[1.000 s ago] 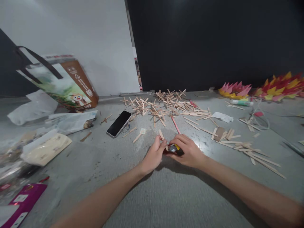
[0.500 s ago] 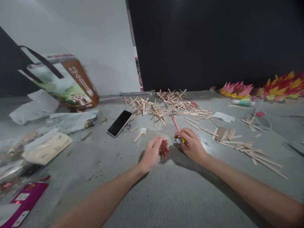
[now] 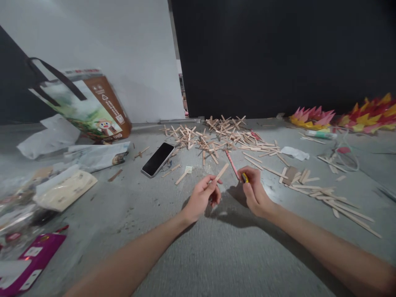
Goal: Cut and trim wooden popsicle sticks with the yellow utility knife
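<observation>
Pale wood is held in the left hand: one flat wooden stick is pinched between thumb and fingers, its free end pointed up and away to the right, above the grey surface. By the right hand, just beside it and apart from it, a yellow-and-black tool is clasped, with the fingers curled round it; how much of it is hidden in the palm cannot be told. A pink patterned rod is seen beyond the right fingertips, its near end partly covered, so contact with the hand cannot be told.

Farther back, a heap of wooden crosses is spread before the dark panel, and loose sticks are scattered to the right, near a brown card piece and a crumpled white tissue. To the left of the heap a phone is laid face up, and behind it a printed bag is stood near the white panel
</observation>
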`<state>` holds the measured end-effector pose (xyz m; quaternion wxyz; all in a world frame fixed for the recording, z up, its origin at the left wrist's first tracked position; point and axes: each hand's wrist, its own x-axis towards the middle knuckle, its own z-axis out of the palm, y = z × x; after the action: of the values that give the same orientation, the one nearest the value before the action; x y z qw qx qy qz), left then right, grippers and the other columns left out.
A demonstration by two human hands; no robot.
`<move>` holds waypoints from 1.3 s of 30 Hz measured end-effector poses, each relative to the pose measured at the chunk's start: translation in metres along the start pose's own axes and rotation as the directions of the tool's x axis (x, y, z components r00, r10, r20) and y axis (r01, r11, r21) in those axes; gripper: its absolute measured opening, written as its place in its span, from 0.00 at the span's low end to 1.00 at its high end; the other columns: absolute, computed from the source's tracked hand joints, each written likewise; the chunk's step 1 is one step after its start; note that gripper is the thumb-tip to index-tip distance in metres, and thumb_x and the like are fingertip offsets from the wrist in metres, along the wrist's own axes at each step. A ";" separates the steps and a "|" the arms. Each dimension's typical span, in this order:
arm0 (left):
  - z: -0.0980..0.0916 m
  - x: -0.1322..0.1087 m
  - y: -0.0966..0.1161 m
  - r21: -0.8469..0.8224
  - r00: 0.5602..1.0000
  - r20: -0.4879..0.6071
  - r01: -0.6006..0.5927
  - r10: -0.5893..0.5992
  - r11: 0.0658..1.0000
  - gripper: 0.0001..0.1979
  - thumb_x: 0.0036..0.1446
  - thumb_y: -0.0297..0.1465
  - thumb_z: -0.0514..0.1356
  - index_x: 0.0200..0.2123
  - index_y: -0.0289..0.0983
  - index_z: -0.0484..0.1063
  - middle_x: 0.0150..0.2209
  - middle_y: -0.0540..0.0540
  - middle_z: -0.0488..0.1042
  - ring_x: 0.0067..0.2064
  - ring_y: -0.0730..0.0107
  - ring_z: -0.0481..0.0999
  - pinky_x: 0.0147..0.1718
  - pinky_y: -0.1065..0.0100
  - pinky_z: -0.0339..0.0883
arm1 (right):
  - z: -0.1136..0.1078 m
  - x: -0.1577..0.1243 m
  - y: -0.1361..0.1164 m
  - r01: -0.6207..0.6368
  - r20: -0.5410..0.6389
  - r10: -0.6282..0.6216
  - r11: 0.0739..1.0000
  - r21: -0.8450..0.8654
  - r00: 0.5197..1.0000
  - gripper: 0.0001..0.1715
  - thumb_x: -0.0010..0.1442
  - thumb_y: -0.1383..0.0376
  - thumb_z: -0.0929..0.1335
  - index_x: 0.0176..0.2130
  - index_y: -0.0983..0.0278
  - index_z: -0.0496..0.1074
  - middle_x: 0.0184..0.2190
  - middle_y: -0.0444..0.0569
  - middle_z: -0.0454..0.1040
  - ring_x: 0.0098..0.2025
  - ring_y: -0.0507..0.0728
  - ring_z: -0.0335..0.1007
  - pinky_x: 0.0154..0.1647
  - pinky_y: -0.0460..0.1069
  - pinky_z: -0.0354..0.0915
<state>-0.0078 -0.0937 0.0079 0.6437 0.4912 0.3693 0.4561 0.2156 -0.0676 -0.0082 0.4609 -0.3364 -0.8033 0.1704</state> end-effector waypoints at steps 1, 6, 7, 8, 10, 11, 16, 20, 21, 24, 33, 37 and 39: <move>0.000 0.000 0.000 -0.006 1.000 0.005 -0.004 0.004 1.000 0.21 0.66 0.51 0.59 0.42 0.38 0.68 0.21 0.54 0.70 0.19 0.76 0.65 0.20 0.74 0.59 | 0.000 0.001 -0.001 0.000 0.036 -0.001 1.000 0.028 0.999 0.18 0.77 0.59 0.55 0.62 0.59 0.59 0.46 0.54 0.67 0.45 0.61 0.68 0.47 0.58 0.69; 0.000 -0.002 -0.003 -0.018 0.999 0.029 0.022 -0.022 1.000 0.19 0.67 0.50 0.59 0.39 0.39 0.65 0.23 0.54 0.69 0.22 0.76 0.67 0.21 0.74 0.61 | 0.000 0.010 -0.007 0.098 0.212 -0.091 0.995 -0.020 0.973 0.15 0.76 0.62 0.61 0.56 0.57 0.72 0.45 0.54 0.73 0.48 0.62 0.71 0.50 0.58 0.70; 0.000 -0.002 -0.003 -0.008 0.999 0.032 0.025 -0.024 1.000 0.20 0.68 0.51 0.59 0.38 0.40 0.64 0.22 0.55 0.69 0.21 0.76 0.66 0.21 0.74 0.61 | 0.000 0.011 -0.007 0.114 0.214 -0.107 0.993 -0.024 0.971 0.15 0.76 0.63 0.62 0.57 0.57 0.73 0.45 0.54 0.74 0.48 0.62 0.72 0.50 0.58 0.71; 0.001 -0.002 -0.003 0.005 0.999 0.033 0.024 -0.024 1.000 0.20 0.68 0.51 0.58 0.38 0.40 0.64 0.22 0.55 0.69 0.21 0.76 0.66 0.21 0.74 0.61 | 0.001 0.012 -0.007 0.127 0.209 -0.119 0.992 -0.021 0.971 0.16 0.75 0.64 0.62 0.57 0.57 0.73 0.45 0.54 0.75 0.49 0.62 0.72 0.50 0.58 0.71; 0.003 -0.003 -0.002 0.034 0.999 0.028 0.015 -0.016 0.999 0.20 0.68 0.51 0.58 0.37 0.40 0.64 0.23 0.54 0.70 0.21 0.76 0.66 0.22 0.74 0.61 | 0.001 0.013 -0.007 0.133 0.195 -0.130 0.991 -0.006 0.972 0.18 0.75 0.64 0.62 0.59 0.56 0.74 0.46 0.55 0.76 0.50 0.63 0.73 0.51 0.59 0.72; 0.003 -0.003 -0.001 0.050 1.000 0.026 0.007 -0.009 0.999 0.21 0.68 0.51 0.58 0.36 0.40 0.64 0.23 0.54 0.70 0.21 0.76 0.66 0.22 0.74 0.61 | 0.001 0.013 -0.007 0.130 0.184 -0.128 0.992 0.005 0.975 0.18 0.75 0.64 0.63 0.60 0.56 0.74 0.47 0.55 0.76 0.50 0.63 0.73 0.52 0.60 0.72; 0.003 -0.003 0.000 0.085 0.999 0.047 -0.019 0.015 0.996 0.20 0.70 0.50 0.57 0.36 0.39 0.66 0.23 0.54 0.70 0.21 0.77 0.66 0.23 0.73 0.61 | 0.000 0.014 -0.007 0.099 0.128 -0.107 0.993 0.062 0.986 0.18 0.75 0.65 0.63 0.59 0.56 0.75 0.47 0.55 0.75 0.50 0.62 0.74 0.50 0.59 0.73; 0.002 -0.002 -0.001 0.092 0.997 0.072 -0.018 0.012 0.996 0.20 0.70 0.50 0.56 0.37 0.39 0.65 0.22 0.54 0.70 0.21 0.77 0.65 0.23 0.73 0.60 | -0.001 0.016 -0.008 0.087 0.138 -0.096 0.994 0.066 0.986 0.19 0.75 0.65 0.63 0.59 0.56 0.75 0.47 0.55 0.75 0.50 0.62 0.73 0.51 0.58 0.73; 0.002 -0.003 -0.001 0.093 0.997 0.075 -0.019 0.012 0.995 0.20 0.70 0.50 0.56 0.37 0.39 0.64 0.22 0.54 0.70 0.21 0.77 0.65 0.23 0.73 0.60 | -0.001 0.016 -0.008 0.085 0.142 -0.093 0.994 0.062 0.986 0.19 0.75 0.64 0.63 0.59 0.56 0.76 0.47 0.55 0.75 0.50 0.62 0.73 0.51 0.58 0.73; 0.003 -0.003 0.000 0.096 0.997 0.081 -0.021 0.013 0.995 0.21 0.70 0.51 0.56 0.36 0.39 0.64 0.22 0.55 0.69 0.20 0.77 0.64 0.23 0.73 0.59 | -0.001 0.016 -0.008 0.074 0.142 -0.081 0.996 0.054 0.987 0.19 0.75 0.63 0.63 0.60 0.56 0.75 0.47 0.56 0.75 0.50 0.62 0.73 0.51 0.58 0.73; 0.004 -0.004 0.001 0.093 0.996 0.088 -0.011 0.003 0.996 0.21 0.69 0.52 0.56 0.37 0.39 0.64 0.22 0.54 0.69 0.21 0.77 0.64 0.23 0.73 0.60 | -0.002 0.014 -0.008 0.070 0.155 -0.083 0.993 0.090 0.984 0.22 0.75 0.66 0.64 0.63 0.54 0.73 0.50 0.55 0.74 0.53 0.61 0.72 0.53 0.57 0.71; 0.004 -0.004 0.000 0.092 0.996 0.087 -0.008 0.000 0.996 0.22 0.69 0.52 0.56 0.37 0.39 0.64 0.22 0.54 0.69 0.21 0.77 0.64 0.23 0.73 0.59 | -0.002 0.014 -0.009 0.072 0.157 -0.086 0.993 0.090 0.984 0.22 0.75 0.65 0.63 0.64 0.54 0.73 0.50 0.55 0.74 0.52 0.61 0.72 0.54 0.57 0.71; 0.004 -0.004 0.000 0.102 0.996 0.089 -0.022 0.013 0.995 0.21 0.69 0.51 0.57 0.37 0.38 0.66 0.23 0.53 0.69 0.22 0.77 0.65 0.24 0.73 0.59 | -0.002 0.014 -0.008 0.074 0.158 -0.087 0.993 0.092 0.984 0.21 0.75 0.65 0.63 0.63 0.55 0.73 0.49 0.55 0.74 0.52 0.61 0.72 0.54 0.57 0.71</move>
<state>-0.0055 -0.0990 0.0089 0.6293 0.5465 0.3591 0.4200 0.2092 -0.0637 0.0063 0.4149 -0.2688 -0.8429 0.2125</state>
